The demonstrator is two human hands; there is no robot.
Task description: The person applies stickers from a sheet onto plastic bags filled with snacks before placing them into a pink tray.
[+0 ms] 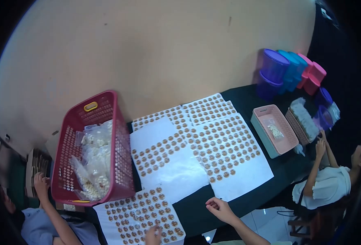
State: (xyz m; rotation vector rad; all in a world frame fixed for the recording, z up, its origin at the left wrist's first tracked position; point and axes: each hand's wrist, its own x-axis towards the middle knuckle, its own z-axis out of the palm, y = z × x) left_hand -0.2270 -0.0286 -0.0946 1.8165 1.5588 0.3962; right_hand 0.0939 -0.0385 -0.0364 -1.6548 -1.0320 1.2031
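Note:
At the bottom edge, my left hand is over the near sheet of round brown stickers; its fingers are smeared. My right hand hovers over the dark cloth by the table's front edge, thumb and fingers drawn together; I cannot tell what, if anything, is between them. Beyond it lies the right sticker sheet, with a bare white lower part. The middle sheet has stickers in rows and wide blank areas. More sticker sheets lie behind, against the wall.
A maroon basket at left holds clear bags of small pale pieces. A pink basket sits nested in a green one at right, near purple tubs and pink ones. A person sits at right, another at left.

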